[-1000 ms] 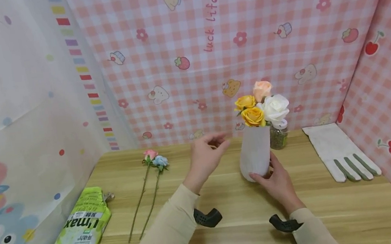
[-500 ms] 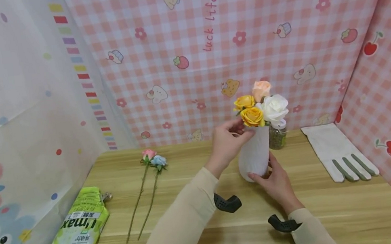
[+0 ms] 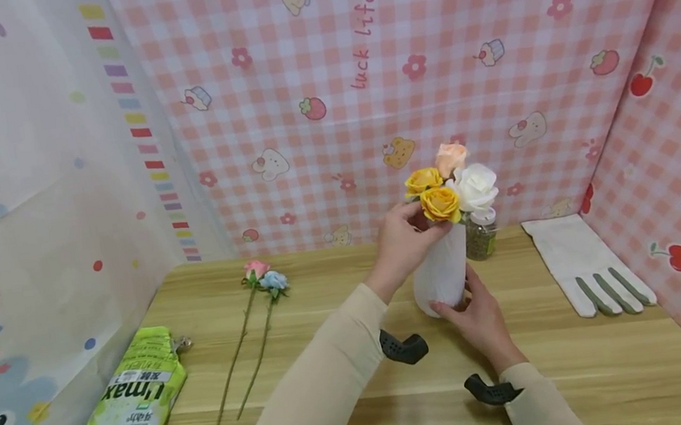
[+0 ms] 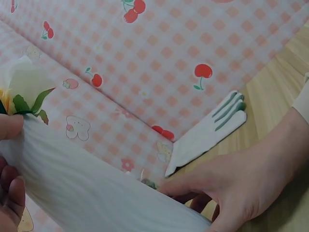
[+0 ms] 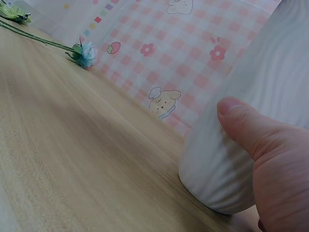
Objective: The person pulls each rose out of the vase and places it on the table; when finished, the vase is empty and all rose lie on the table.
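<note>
A white ribbed vase [image 3: 442,274] stands on the wooden table with two yellow roses [image 3: 440,204], a peach rose [image 3: 451,158] and a white rose [image 3: 475,188] in its mouth. My left hand [image 3: 404,241] grips the vase's neck just under the yellow roses, its thumb across the front near the rim. Low on the vase, my right hand [image 3: 482,319] holds the base, with the thumb [image 5: 241,121] pressed against the ribbed side. To the left lie a pink rose [image 3: 256,270] and a blue rose [image 3: 273,281], their long stems toward me.
A green and white bag [image 3: 135,390] lies at the table's left edge. Behind the vase is a small jar [image 3: 482,237] with a pale lid. A white glove [image 3: 586,264] with grey-green fingers rests at the right, by the checked cloth wall [image 3: 322,66].
My left hand has moved right, from beside the vase to its neck under the yellow roses. My right hand keeps its hold at the base.
</note>
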`<action>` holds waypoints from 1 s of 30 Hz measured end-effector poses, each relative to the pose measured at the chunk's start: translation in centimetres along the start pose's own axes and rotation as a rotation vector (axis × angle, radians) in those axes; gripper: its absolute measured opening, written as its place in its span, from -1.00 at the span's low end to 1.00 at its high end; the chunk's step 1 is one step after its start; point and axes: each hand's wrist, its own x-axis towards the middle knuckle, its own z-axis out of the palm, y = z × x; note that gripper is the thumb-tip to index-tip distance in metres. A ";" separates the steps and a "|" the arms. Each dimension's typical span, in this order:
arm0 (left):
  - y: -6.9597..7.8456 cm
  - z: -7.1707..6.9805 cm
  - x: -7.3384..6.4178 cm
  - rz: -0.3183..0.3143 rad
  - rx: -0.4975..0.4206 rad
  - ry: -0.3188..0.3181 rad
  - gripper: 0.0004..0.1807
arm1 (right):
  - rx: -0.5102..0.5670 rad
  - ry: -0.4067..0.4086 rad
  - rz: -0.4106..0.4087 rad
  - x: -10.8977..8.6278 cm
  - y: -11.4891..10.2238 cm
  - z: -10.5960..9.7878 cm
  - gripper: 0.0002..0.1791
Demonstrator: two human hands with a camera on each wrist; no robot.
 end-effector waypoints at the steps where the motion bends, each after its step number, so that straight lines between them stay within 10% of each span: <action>1: 0.1 0.1 0.0 -0.005 0.004 0.002 -0.71 | 0.000 0.002 -0.002 0.0 0.0 0.0 0.10; 23: 1.2 0.0 1.0 -0.023 -0.130 0.170 -0.78 | -0.005 0.008 -0.006 0.0 0.2 0.0 0.12; 30: 1.0 -0.1 1.0 0.061 -0.074 0.197 -0.80 | -0.019 0.007 0.012 0.0 0.1 0.0 0.13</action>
